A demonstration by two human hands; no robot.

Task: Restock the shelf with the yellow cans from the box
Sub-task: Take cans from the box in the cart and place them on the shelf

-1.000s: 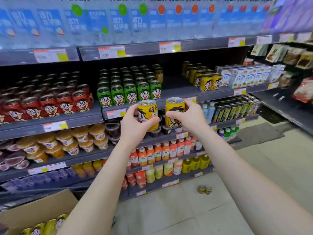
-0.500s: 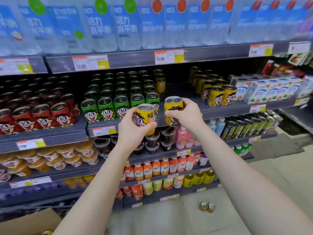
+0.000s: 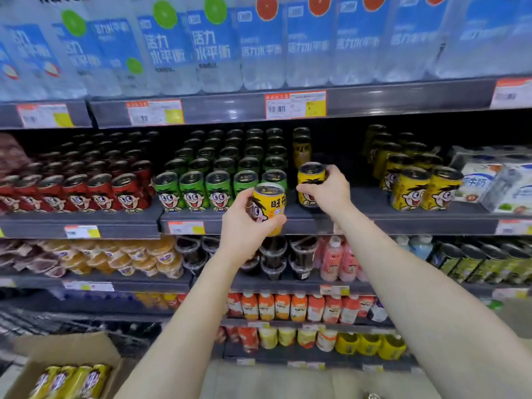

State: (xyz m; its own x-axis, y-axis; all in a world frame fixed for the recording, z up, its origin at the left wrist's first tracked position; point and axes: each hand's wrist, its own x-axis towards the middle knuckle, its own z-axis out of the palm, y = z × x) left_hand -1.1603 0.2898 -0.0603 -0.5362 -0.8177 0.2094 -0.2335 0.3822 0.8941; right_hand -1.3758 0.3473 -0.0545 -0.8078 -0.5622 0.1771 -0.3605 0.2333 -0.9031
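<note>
Your right hand [image 3: 326, 190] is clamped on a yellow cartoon-printed metal can [image 3: 310, 180] over the grey shelf [image 3: 374, 223]; set it flat, face outward. Left hand [image 3: 247, 223], gripping a second yellow can [image 3: 269, 205], waits nearer you.

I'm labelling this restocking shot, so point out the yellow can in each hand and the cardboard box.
Left-hand can [image 3: 269, 208], head view: on its printed front.
Right-hand can [image 3: 310, 180], head view: on its upper yellow side.
Cardboard box [image 3: 95, 345], head view: on its back flap.

Stocked store shelving [image 3: 345, 99], pale floor [image 3: 288, 381]
</note>
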